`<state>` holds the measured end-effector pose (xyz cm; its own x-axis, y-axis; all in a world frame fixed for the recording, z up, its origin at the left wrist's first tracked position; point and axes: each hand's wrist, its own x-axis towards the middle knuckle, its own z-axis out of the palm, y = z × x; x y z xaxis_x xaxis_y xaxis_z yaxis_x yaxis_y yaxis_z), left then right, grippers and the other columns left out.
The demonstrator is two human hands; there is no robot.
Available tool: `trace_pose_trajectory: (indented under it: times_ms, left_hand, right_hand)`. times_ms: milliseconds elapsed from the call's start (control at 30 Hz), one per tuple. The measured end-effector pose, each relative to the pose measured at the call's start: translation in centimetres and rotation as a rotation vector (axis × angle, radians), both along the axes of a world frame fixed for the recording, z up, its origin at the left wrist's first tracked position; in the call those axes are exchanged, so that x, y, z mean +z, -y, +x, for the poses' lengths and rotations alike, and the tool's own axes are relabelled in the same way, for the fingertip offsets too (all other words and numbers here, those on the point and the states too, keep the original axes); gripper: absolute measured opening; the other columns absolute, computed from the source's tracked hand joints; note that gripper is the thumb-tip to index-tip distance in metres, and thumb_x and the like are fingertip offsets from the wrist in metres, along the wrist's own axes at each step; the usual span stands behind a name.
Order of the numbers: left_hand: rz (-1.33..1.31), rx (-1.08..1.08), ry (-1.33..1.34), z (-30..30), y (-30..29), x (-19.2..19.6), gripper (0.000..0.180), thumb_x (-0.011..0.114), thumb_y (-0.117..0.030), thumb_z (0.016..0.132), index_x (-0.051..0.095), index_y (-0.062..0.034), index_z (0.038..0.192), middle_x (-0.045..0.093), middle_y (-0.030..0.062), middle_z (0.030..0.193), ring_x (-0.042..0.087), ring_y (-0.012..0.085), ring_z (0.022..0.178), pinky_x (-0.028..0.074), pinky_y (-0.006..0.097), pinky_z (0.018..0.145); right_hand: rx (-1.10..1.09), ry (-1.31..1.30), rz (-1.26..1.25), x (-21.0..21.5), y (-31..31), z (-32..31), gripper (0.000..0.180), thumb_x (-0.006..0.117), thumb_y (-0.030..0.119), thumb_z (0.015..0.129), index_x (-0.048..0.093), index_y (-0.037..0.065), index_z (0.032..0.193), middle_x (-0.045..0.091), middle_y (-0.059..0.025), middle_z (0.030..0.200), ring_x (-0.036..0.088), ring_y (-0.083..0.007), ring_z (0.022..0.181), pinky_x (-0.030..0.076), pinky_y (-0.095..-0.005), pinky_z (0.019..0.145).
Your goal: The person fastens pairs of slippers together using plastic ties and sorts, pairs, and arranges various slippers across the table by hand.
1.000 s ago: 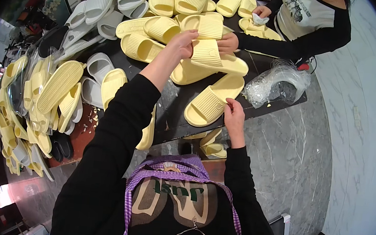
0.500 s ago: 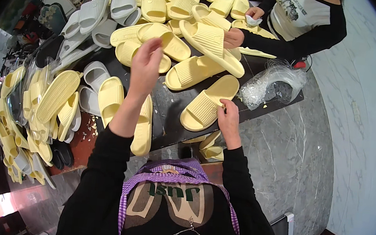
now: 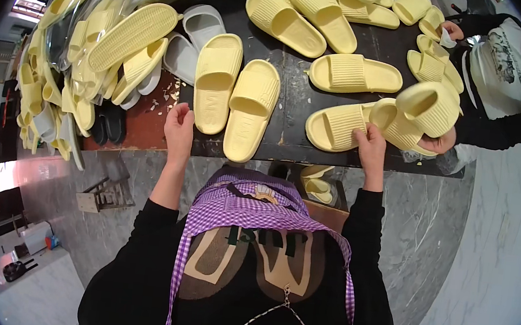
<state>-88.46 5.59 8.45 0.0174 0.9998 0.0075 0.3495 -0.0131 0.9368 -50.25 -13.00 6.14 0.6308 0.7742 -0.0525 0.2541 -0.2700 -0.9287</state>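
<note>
My right hand [image 3: 371, 149] pinches the edge of a yellow slide slipper [image 3: 336, 127], which lies near the front edge of the dark table. My left hand [image 3: 178, 131] is held at the front edge with its fingers curled together. Whatever they might hold is hidden. Just right of that hand lie two yellow slippers side by side, one [image 3: 216, 83] angled beside the other [image 3: 252, 110]. Farther back another yellow slipper [image 3: 357, 74] lies crosswise. A co-worker's hand [image 3: 439, 143] holds up a yellow slipper [image 3: 429, 108] that partly covers another [image 3: 396, 123] by my right hand.
At left, yellow slippers [image 3: 135, 36] and grey ones [image 3: 203, 24] are heaped, some in clear plastic. More yellow slippers [image 3: 289, 24] spread across the back. Scraps [image 3: 168, 94] dot the red-brown part of the table [image 3: 143, 123]. Clear wrap [image 3: 460, 159] lies at the right end.
The view has turned, shifting the scene. My left hand has come back from over the slippers to the table's front edge, its fingers now curled. My right hand stays at the same slipper.
</note>
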Motion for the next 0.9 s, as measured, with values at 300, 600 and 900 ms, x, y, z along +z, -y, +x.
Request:
trace_pose_trajectory:
  times_ms: [300, 600, 900]
  left_hand:
    - [0.383, -0.298, -0.434, 2.6, 1.4, -0.9, 0.035, 0.064, -0.009, 0.072, 0.053, 0.0027, 0.103, 0.053, 0.0162, 0.100, 0.052, 0.0306, 0.090, 0.042, 0.037, 0.081]
    - [0.409, -0.207, -0.510, 1.2, -1.8, -2.3, 0.039, 0.066, -0.012, 0.072, 0.052, 0.0029, 0.105, 0.052, 0.0188, 0.103, 0.048, 0.0334, 0.098, 0.039, 0.039, 0.083]
    - [-0.499, -0.342, 0.091, -1.7, -3.9, -3.5, 0.036, 0.061, -0.007, 0.074, 0.054, 0.0027, 0.109, 0.062, 0.0072, 0.093, 0.058, 0.0130, 0.077, 0.046, 0.026, 0.064]
  right_hand:
    - [-0.058, 0.020, -0.010, 0.6, -1.1, -1.8, 0.019, 0.060, 0.013, 0.079, 0.060, -0.002, 0.090, 0.062, -0.0054, 0.073, 0.056, -0.0108, 0.064, 0.046, -0.0250, 0.060]
    - [-0.011, 0.114, -0.122, 0.4, -1.7, 0.9, 0.022, 0.058, 0.011, 0.081, 0.058, -0.003, 0.098, 0.063, -0.0050, 0.082, 0.056, -0.0104, 0.075, 0.045, -0.0239, 0.069]
    - [0.092, 0.061, -0.016, 0.1, -4.6, -14.0, 0.035, 0.064, 0.018, 0.078, 0.055, -0.001, 0.106, 0.060, -0.0130, 0.079, 0.059, -0.0205, 0.070, 0.047, -0.0296, 0.066]
